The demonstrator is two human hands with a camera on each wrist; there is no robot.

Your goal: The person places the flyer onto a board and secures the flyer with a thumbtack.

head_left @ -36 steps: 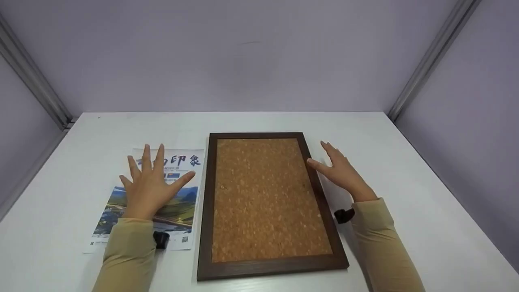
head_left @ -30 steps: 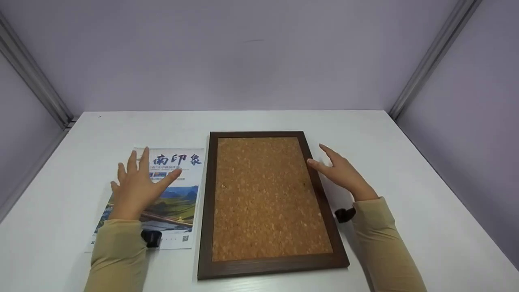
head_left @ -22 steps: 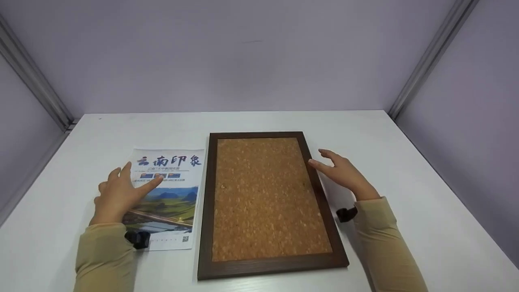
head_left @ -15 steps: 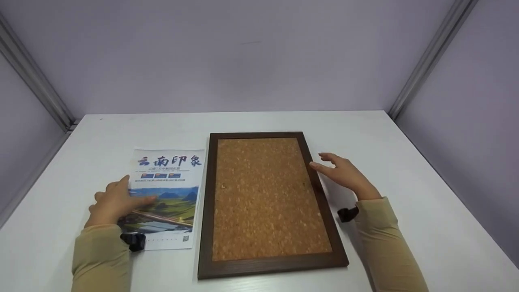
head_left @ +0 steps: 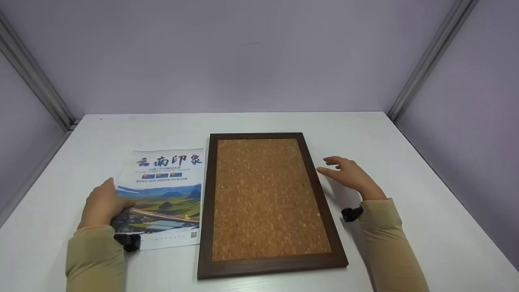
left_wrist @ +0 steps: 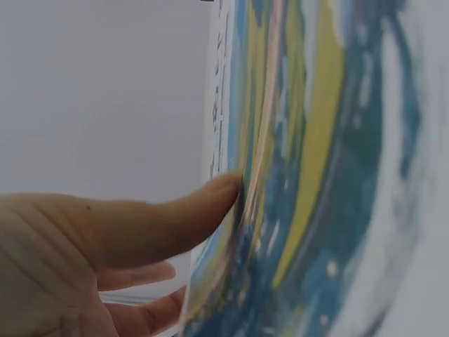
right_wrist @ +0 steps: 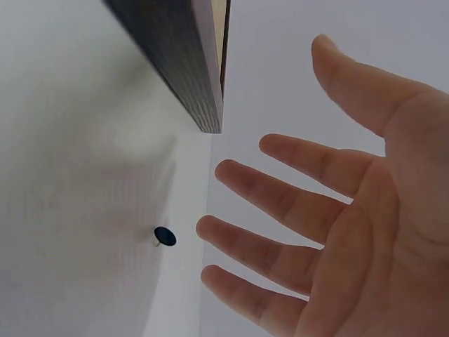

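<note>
The left hand (head_left: 101, 202) pinched the left edge of a poster (head_left: 164, 198) lying on the white table (head_left: 405, 170). The right hand (head_left: 350, 176) hovered relaxed, fingers apart, just beside a cork board (head_left: 265, 198).

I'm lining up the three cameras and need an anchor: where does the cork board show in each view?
Head: the cork board lies flat at centre, between the poster and the right hand.
Left wrist: not in it; only the left hand and the poster show.
Right wrist: only its dark frame corner, upper left.
Shared landmark: the white table.
</note>
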